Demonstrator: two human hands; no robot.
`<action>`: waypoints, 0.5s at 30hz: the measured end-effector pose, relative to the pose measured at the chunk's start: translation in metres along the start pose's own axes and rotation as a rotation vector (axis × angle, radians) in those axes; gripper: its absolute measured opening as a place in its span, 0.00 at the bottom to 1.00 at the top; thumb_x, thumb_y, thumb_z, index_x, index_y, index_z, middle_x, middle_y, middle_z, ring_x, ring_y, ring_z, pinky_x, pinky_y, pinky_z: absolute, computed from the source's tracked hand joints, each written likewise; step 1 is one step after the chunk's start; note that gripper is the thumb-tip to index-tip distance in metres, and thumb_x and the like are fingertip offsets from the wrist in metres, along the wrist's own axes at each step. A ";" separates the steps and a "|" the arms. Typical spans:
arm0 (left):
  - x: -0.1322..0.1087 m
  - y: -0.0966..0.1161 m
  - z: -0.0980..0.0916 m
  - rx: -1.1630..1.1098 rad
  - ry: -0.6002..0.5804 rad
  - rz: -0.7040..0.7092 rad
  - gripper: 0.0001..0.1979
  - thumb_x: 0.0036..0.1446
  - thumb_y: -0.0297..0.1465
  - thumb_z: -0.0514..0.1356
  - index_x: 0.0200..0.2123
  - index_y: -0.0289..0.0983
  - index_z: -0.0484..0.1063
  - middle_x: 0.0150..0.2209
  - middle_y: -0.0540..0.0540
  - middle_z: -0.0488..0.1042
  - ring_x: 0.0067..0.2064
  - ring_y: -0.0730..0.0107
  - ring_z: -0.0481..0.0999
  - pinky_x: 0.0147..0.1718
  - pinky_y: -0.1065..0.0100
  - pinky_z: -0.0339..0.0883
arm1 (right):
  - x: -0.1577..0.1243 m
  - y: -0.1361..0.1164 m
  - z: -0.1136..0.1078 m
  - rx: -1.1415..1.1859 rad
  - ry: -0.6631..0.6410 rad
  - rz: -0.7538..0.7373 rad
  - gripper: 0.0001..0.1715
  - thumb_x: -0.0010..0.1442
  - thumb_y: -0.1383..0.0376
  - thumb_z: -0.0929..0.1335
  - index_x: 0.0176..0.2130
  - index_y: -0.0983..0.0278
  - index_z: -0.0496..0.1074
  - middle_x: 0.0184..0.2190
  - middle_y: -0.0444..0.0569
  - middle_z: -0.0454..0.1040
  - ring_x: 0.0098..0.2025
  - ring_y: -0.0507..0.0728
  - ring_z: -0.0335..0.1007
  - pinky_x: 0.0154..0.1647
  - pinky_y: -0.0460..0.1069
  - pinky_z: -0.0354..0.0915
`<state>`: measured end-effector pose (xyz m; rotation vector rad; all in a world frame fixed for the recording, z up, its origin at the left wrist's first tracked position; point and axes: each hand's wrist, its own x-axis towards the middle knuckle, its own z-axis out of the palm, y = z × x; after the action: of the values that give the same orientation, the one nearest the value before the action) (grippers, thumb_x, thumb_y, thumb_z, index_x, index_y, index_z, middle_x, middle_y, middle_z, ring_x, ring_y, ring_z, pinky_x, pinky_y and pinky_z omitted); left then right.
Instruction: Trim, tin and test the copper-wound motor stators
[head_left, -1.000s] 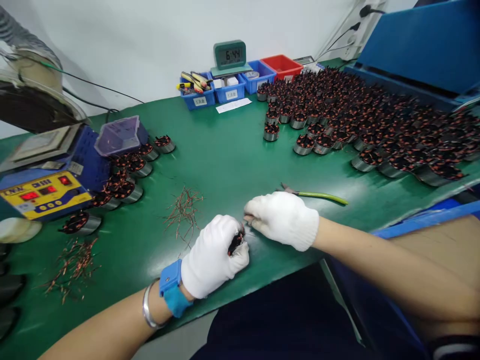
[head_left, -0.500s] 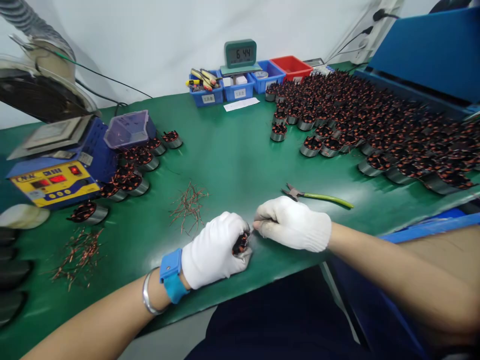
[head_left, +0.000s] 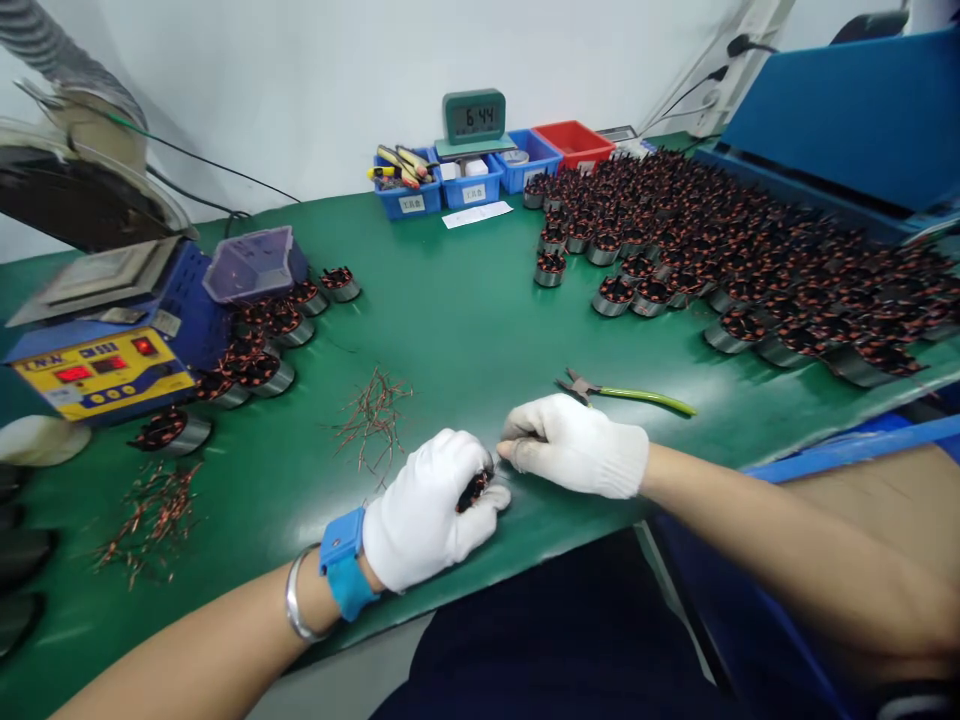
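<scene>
**Gloved left hand [head_left: 435, 510] cups a wound stator [head_left: 474, 490] near the front edge of the green worktop [head_left: 435, 310]**

The left hand has its grip closed around the stator, with the dark inside and copper-coloured windings showing between thumb and fingers. A blue wrist strap [head_left: 345, 562] and a silver bracelet [head_left: 297, 600] sit on that wrist. The right hand [head_left: 574, 445], also in a white glove, is just beside the stator, its grip narrow, thumb and fingertips drawn together; whether a wire lies between them is too small to tell.

Just beyond the right hand are the side cutters [head_left: 626, 393], green handle pointing right, the other handle mostly hidden. Loose wire clippings [head_left: 375, 415] lie beyond the left hand, and a redder pile of clippings [head_left: 154, 515] lies farther left.

A dense crowd of stators [head_left: 712, 235] fills the right rear of the worktop, before a blue panel [head_left: 847, 120]. A smaller group of stators [head_left: 281, 325] stands at left, between a see-through purple bin [head_left: 251, 265] and a blue unit with a yellow control panel [head_left: 105, 372]. At the back, a digital clock [head_left: 474, 115] reading 6:44 stands over blue bins [head_left: 472, 190], with a red bin [head_left: 576, 145] to their right.
</scene>
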<state>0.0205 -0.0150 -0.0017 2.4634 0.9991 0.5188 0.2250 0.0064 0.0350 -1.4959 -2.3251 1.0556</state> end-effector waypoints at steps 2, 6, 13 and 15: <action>0.000 0.000 0.002 -0.019 0.019 -0.001 0.03 0.55 0.31 0.55 0.32 0.38 0.63 0.31 0.47 0.65 0.34 0.66 0.63 0.34 0.63 0.58 | -0.001 0.001 0.002 0.126 -0.090 0.036 0.15 0.54 0.58 0.69 0.40 0.62 0.75 0.30 0.43 0.77 0.29 0.51 0.69 0.26 0.43 0.58; 0.002 -0.002 0.003 -0.051 0.037 0.008 0.03 0.53 0.29 0.56 0.31 0.38 0.62 0.31 0.48 0.64 0.34 0.66 0.62 0.33 0.63 0.58 | -0.003 -0.001 0.008 0.205 -0.216 0.087 0.14 0.53 0.63 0.66 0.39 0.63 0.76 0.27 0.43 0.76 0.25 0.50 0.69 0.24 0.43 0.58; 0.001 -0.001 0.002 -0.069 0.036 0.025 0.05 0.49 0.26 0.56 0.31 0.38 0.61 0.31 0.48 0.65 0.34 0.66 0.62 0.34 0.63 0.59 | -0.003 -0.003 0.016 0.130 -0.185 0.055 0.12 0.51 0.62 0.66 0.34 0.62 0.77 0.26 0.43 0.75 0.27 0.51 0.67 0.23 0.43 0.56; 0.001 -0.001 0.002 -0.069 0.031 0.030 0.05 0.49 0.26 0.55 0.30 0.39 0.61 0.31 0.48 0.66 0.34 0.66 0.62 0.34 0.62 0.59 | -0.003 -0.004 0.017 0.113 -0.184 0.065 0.12 0.51 0.62 0.65 0.33 0.63 0.76 0.26 0.44 0.75 0.27 0.51 0.68 0.24 0.43 0.56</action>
<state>0.0212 -0.0139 -0.0035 2.4194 0.9416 0.5935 0.2150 -0.0046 0.0255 -1.4989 -2.3029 1.3712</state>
